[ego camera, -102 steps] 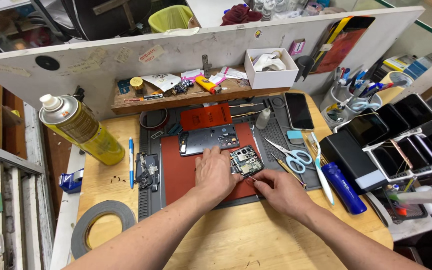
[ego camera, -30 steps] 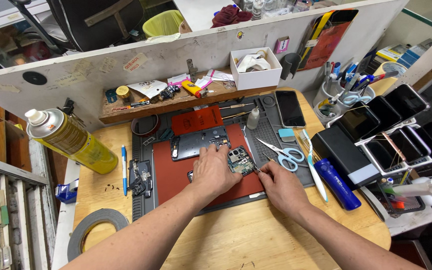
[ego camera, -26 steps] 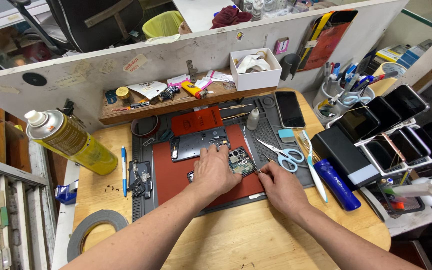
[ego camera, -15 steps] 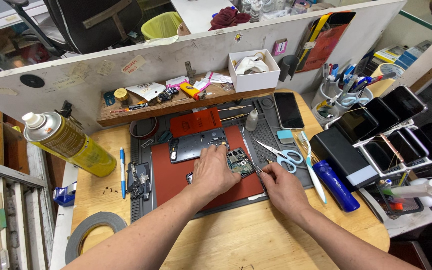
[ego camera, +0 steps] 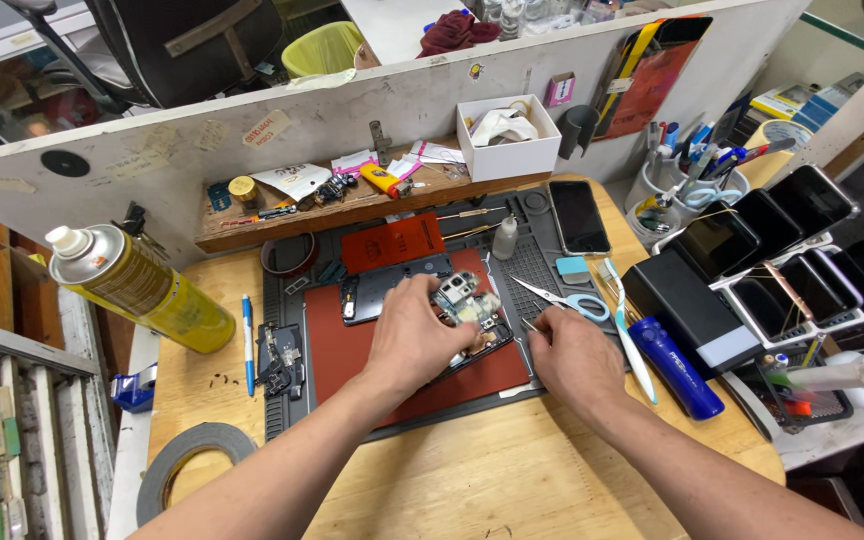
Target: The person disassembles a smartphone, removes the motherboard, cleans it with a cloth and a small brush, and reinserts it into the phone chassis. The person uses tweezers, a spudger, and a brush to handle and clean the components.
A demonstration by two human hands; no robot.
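An opened phone (ego camera: 472, 310) with its circuit board showing lies on a red mat (ego camera: 352, 335) over a grey work mat (ego camera: 537, 265). My left hand (ego camera: 417, 330) rests on the phone's left side, fingers curled over its edge. My right hand (ego camera: 572, 355) sits just right of the phone with its fingers pinched together near the phone's lower right corner; whether they hold a small tool I cannot tell. A second dark phone body (ego camera: 382, 285) lies just beyond my left hand.
Yellow spray can (ego camera: 142, 290) lies at left, blue pen (ego camera: 248, 340), tape roll (ego camera: 187, 465) at front left. Scissors (ego camera: 567, 298), blue bottle (ego camera: 680, 368) and a rack of phones (ego camera: 802, 260) stand at right. White box (ego camera: 507, 135) and a wooden shelf (ego camera: 352, 200) sit behind.
My right hand has shifted slightly right and down, away from the phone's edge. My left hand stays on the phone. The view has tilted a little.
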